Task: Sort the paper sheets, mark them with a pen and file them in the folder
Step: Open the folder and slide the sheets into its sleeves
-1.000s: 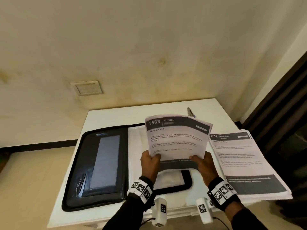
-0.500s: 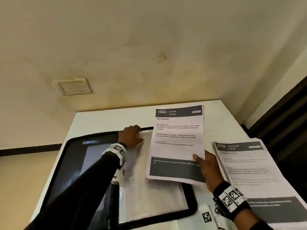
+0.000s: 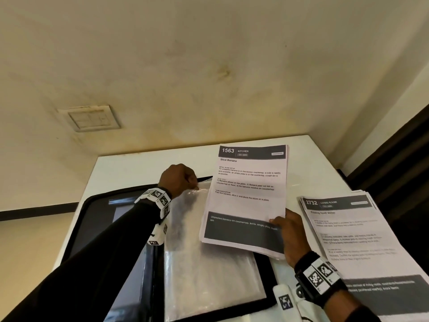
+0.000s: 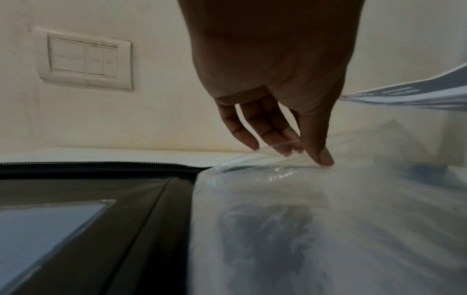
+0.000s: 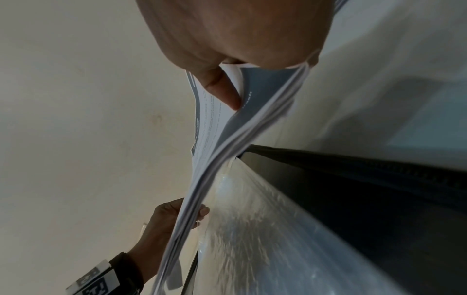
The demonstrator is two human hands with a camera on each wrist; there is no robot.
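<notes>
Right now the kitchen sheets (image 3: 246, 196), headed 1563, hang in my right hand (image 3: 293, 238), thumb on top and fingers beneath, pinching their lower right corner above the open folder (image 3: 97, 219) on the white table (image 3: 130, 166). My left hand (image 3: 178, 181) pinches the top edge of the clear plastic sleeve (image 3: 209, 270), lifting its upper layer at the mouth. To file well, I judge I should raise that layer wider, square the bundle's leading edge to the opening, and slide it in flat so no corner catches. The second stack (image 3: 352, 238), headed 2732, lies to my right, near the table's edge.
</notes>
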